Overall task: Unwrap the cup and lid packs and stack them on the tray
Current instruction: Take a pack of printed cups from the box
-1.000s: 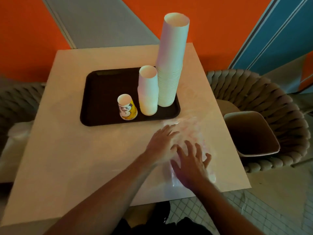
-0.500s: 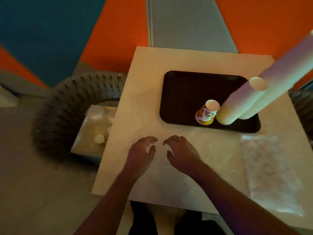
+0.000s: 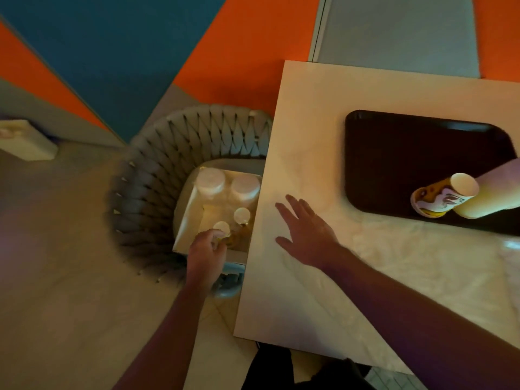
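A cardboard box sits on a woven chair left of the table and holds wrapped packs with round tops. My left hand reaches down into it, fingers curled round the top of a small wrapped cup pack. A second small pack and two wider packs stand behind it. My right hand rests flat on the table, fingers spread. On the dark tray at the right stand a short printed cup stack and a white cup stack, partly cut off by the frame edge.
The woven grey chair wraps around the box, close against the table's left edge. A crumpled clear wrapper lies on the table in front of the tray. A white object sits on the floor at far left.
My view has swung left. My left hand left the table and went down into the box on the chair. My right hand stayed on the table and flattened.
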`<action>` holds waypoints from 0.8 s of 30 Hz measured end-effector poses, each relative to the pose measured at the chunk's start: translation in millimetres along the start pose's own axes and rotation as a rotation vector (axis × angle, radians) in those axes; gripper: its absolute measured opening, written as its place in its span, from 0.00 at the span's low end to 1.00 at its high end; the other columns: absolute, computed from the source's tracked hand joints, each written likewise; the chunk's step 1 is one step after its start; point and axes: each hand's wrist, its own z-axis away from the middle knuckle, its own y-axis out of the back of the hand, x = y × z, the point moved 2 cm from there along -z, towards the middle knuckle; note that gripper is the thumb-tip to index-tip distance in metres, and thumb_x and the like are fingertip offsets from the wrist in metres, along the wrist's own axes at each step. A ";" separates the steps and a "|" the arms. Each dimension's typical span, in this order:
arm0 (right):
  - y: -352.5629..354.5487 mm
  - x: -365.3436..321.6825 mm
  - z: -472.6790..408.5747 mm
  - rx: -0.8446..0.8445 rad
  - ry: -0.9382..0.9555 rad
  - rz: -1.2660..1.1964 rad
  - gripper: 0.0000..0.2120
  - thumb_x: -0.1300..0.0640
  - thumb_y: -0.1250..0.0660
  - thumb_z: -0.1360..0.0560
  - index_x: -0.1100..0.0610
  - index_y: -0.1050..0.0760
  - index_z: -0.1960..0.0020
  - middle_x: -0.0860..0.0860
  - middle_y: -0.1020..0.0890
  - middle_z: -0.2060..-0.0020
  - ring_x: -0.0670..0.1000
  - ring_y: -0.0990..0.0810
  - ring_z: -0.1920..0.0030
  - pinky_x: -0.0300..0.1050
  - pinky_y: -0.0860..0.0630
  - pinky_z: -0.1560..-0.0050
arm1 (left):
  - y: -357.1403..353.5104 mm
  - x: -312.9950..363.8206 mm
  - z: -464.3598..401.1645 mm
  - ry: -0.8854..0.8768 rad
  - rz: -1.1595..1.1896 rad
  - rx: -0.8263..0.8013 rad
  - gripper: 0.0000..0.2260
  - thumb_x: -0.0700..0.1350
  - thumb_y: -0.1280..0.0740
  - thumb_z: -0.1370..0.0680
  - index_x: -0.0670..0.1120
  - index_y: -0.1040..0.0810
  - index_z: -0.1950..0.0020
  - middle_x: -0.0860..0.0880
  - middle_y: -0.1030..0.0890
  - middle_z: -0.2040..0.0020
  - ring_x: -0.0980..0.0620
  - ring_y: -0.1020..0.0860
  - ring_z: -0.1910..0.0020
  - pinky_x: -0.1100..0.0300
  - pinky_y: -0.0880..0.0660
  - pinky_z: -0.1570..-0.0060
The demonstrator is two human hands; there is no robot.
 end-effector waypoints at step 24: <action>-21.9 -6.0 -10.3 -0.114 -0.130 0.095 0.44 0.41 0.36 0.20 0.46 0.64 0.18 0.51 0.66 0.19 0.57 0.66 0.20 0.55 0.44 0.22 | -63.6 -64.8 -111.7 0.250 -0.112 -0.320 0.19 0.41 0.28 0.26 0.49 0.26 0.36 0.49 0.22 0.49 0.50 0.26 0.53 0.60 0.31 0.57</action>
